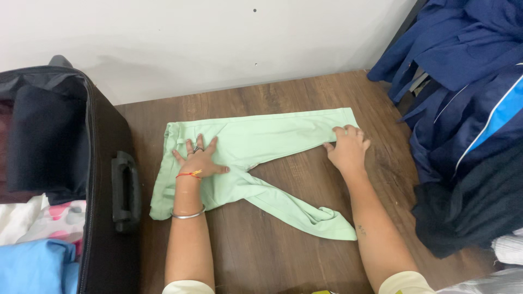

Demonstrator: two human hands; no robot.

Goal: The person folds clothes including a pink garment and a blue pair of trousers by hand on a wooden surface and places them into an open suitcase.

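Head view: pale green leggings (256,158) lie spread on a brown table (283,256). The left hand (200,160) presses flat, fingers splayed, on the waist; the right hand (347,147) pinches the far leg's cuff. Pulling unevenly could wrinkle or skew the fabric.

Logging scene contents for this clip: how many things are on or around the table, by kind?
Green pants, spread on the wooden table under the left hand and right hand: 1
Black suitcase, open: 1
Pile of dark blue and black clothes: 1
Bracelets on the left wrist, a red thread and a silver bangle: 2
Total: 5
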